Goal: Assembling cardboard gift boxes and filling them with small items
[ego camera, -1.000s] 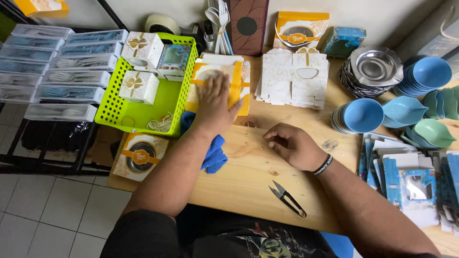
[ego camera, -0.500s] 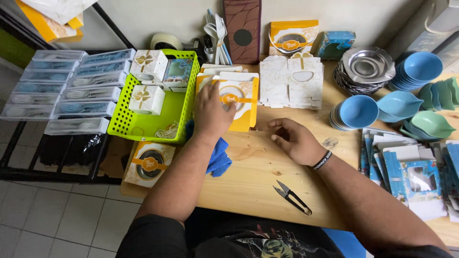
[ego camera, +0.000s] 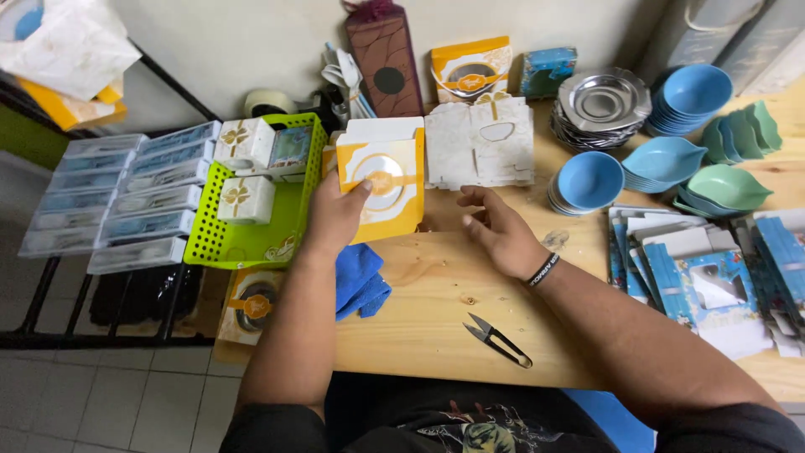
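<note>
**A:** Holding anything right now?

**B:** Yes. My left hand (ego camera: pixel 335 214) grips the orange-and-white carton (ego camera: pixel 381 180) by its left edge, thumb on the front. A second ago that carton lay flat under my palm near the back edge of the counter (ego camera: pixel 436 310); now it is tilted up off the wood, so it is picked up and ready to be worked on.

**A:** And the other hand?

**B:** My right hand (ego camera: pixel 499 231) is released, fingers spread, resting on the counter just beside the carton. It has barely moved.

**B:** Counting what's around: one white flat carton blank (ego camera: pixel 480 144) behind the carton, one blue cloth (ego camera: pixel 359 281) at the left edge, one pair of thread snips (ego camera: pixel 499 340) near the front edge. The green basket (ego camera: pixel 251 243) off the left edge holds three small white boxes, I think, though one is partly hidden.

**A:** Dishes?

**B:** One stack of steel plates (ego camera: pixel 599 105) at the back, two stacks of round blue bowls, and leaf-shaped dishes toward the right edge; how many are in each stack I cannot tell.
</note>
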